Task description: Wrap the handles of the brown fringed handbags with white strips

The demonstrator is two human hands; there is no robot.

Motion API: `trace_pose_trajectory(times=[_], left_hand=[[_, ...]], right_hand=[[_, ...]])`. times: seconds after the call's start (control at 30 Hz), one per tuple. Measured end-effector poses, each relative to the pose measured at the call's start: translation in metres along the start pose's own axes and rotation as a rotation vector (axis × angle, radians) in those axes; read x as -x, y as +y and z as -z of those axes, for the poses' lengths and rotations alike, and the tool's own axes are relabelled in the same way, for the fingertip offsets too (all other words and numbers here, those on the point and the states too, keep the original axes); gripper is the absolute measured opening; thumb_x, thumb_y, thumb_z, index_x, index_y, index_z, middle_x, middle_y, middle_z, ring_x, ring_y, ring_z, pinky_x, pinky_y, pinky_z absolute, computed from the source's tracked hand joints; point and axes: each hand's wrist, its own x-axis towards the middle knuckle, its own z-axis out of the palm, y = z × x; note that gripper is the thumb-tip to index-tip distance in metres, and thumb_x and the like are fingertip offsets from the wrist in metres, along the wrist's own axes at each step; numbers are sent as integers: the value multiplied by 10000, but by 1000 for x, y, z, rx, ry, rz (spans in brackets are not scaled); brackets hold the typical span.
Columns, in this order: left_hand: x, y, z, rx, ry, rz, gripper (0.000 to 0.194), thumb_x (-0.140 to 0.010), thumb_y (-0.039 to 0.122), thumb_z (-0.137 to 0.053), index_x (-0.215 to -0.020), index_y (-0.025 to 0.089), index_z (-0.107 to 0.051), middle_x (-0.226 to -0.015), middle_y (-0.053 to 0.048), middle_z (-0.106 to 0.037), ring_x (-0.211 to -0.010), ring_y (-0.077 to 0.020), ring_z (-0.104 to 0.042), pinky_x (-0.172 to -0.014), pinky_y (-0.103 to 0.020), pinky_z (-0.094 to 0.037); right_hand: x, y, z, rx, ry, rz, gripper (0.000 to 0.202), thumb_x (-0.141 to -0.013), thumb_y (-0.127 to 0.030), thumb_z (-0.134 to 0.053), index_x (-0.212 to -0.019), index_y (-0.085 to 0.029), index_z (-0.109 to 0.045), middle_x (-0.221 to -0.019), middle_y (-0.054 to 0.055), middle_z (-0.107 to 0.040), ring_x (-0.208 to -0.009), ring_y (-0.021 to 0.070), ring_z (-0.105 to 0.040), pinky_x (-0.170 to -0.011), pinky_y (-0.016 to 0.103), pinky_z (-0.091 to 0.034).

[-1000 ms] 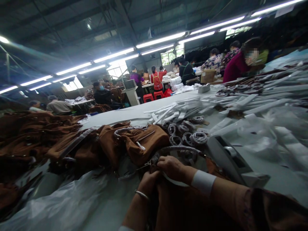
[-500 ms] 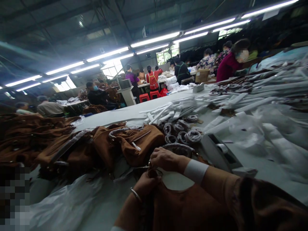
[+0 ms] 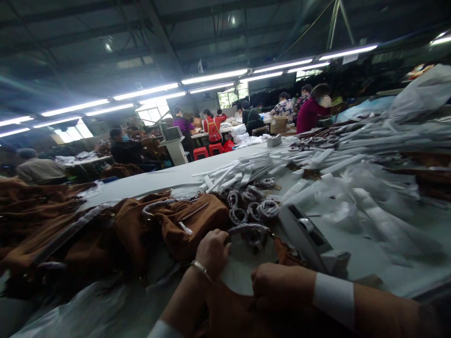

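A brown bag (image 3: 229, 307) lies at the table's near edge, its wrapped handle (image 3: 248, 228) arching up beyond my hands. My left hand (image 3: 213, 251), with a bangle at the wrist, is closed at the left end of that handle. Lower and to the right, my right hand (image 3: 269, 284) is closed at the bag's upper edge, a white band round its wrist. What its fingers pinch is too dark to make out. Just beyond sits another brown bag (image 3: 197, 223) with a wrapped handle.
A grey tape dispenser (image 3: 305, 234) stands right of the bag, near coiled wrapped straps (image 3: 269, 209). White strips (image 3: 243, 166) and clear plastic (image 3: 373, 206) spread across the right. More brown bags (image 3: 91, 239) are heaped left. Several people work at far tables.
My hands have moved apart: the left went up to the handle's end, the right came down toward the bag's edge. The camera view has shifted right.
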Motion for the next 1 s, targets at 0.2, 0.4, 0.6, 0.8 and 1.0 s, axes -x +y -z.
trace_pose_trajectory(times=[0.2, 0.4, 0.6, 0.8, 1.0], left_hand=[[-80, 3, -54, -66, -194, 39, 194, -772, 173, -666, -957, 174, -721, -984, -126, -696, -927, -270, -669, -803, -342, -509], [-78, 12, -44, -66, -106, -74, 306, -918, 151, -439, -1102, 158, -683, -1075, -149, -663, -961, -247, -649, -847, -342, -498], [-41, 13, -16, 243, 17, -200, 273, -946, 162, -365, -1020, 173, -627, -992, -125, -683, -908, -229, -644, -823, -327, -480], [-20, 5, -9, 69, -63, -129, 157, -890, 140, -417, -850, 210, -552, -832, -75, -671, -755, -216, -631, -651, -308, -399], [-31, 14, 15, 78, -54, -155, 179, -868, 121, -436, -937, 156, -597, -908, -138, -679, -801, -243, -635, -706, -338, -448]], right_hand=[[-11, 3, 19, -26, 155, 38, 137, -778, -245, -665, -856, -178, -755, -885, 67, -740, -780, 184, -670, -671, 246, -482], [-32, 23, 62, 272, 699, -187, 505, -877, -180, -515, -1379, -137, -515, -1427, 191, -512, -1296, 336, -471, -1104, 531, -328], [-53, 34, 76, 374, 492, -243, 288, -874, -129, -469, -1120, -114, -619, -981, 152, -696, -822, 249, -653, -735, 366, -505], [-34, 43, 78, 362, 439, -165, 262, -858, -130, -500, -1089, -113, -622, -988, 135, -699, -842, 228, -651, -734, 331, -488], [-32, 19, 95, 334, 589, -68, 391, -887, -140, -487, -1272, -109, -553, -1191, 173, -651, -1084, 270, -598, -937, 401, -430]])
